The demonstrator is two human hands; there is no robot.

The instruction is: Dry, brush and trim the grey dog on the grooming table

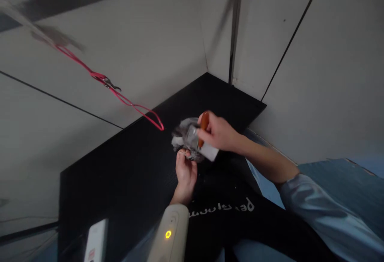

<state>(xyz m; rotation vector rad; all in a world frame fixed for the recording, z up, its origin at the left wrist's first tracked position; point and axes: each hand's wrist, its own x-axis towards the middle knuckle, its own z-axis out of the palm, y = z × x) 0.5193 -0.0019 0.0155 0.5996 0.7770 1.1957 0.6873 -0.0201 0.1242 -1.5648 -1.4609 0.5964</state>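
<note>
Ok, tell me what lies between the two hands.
In the head view, a grey bundle and the pale tool end lie between left hand and right hand.

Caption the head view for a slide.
Right hand grips a brown-handled tool; left hand holds a crumpled grey bundle over a black tabletop.

The right hand (220,133) grips a tool (204,125) by its orange-brown handle, its blurred flat blade (210,151) against or just over a crumpled grey bundle (178,142), whose near edge the left hand (187,173) pinches above a black table (135,162). A pale device (177,222) with a lit yellow mark covers the left forearm, with a white box (96,240) to its left. A red cord (132,103) with a metal clip (112,84) hangs before the pale wall (156,34), its loop ending near the bundle.
</note>
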